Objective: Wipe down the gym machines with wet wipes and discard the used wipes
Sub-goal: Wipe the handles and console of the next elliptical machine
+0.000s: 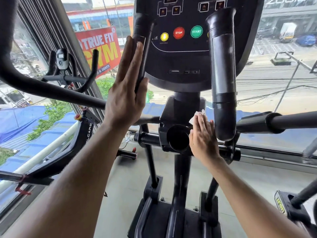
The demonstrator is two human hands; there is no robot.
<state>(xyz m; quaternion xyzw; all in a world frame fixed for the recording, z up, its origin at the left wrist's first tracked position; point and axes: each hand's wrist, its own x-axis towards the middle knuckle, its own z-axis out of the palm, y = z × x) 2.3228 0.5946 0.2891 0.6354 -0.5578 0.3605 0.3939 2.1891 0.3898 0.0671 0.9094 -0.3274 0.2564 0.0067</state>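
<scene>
At the front of a black gym machine [178, 117], close to a big window [274, 69], we see everything from the head camera looking forward and down. Our left hand [126, 90] is raised with its fingers straight and together, flat against the left upright handle [143, 54] beside the control panel [181, 40]; it grasps nothing. Our right hand [203, 136] is lower, also with straight fingers, pressing a white wet wipe [197, 116] onto the right side of the black housing [175, 133] under the panel; only the upper edge of the wipe shows past the fingertips. The right hand sits between the round dark opening [178, 138] in that housing and the thick right upright handle [223, 74], which stands just beside it. On the panel we read a yellow button [164, 36], a red STOP button [178, 32] and a green START button [196, 31] in a row. Black side bars [283, 121] run out to the right, and the curved handlebars [42, 86] reach away to the left. Down below are the grey floor [125, 177] and the pedal arms [151, 169] of the machine. Off to the left stands an exercise bike [68, 71], and through the glass we see a red gym sign [99, 47] and a street.
</scene>
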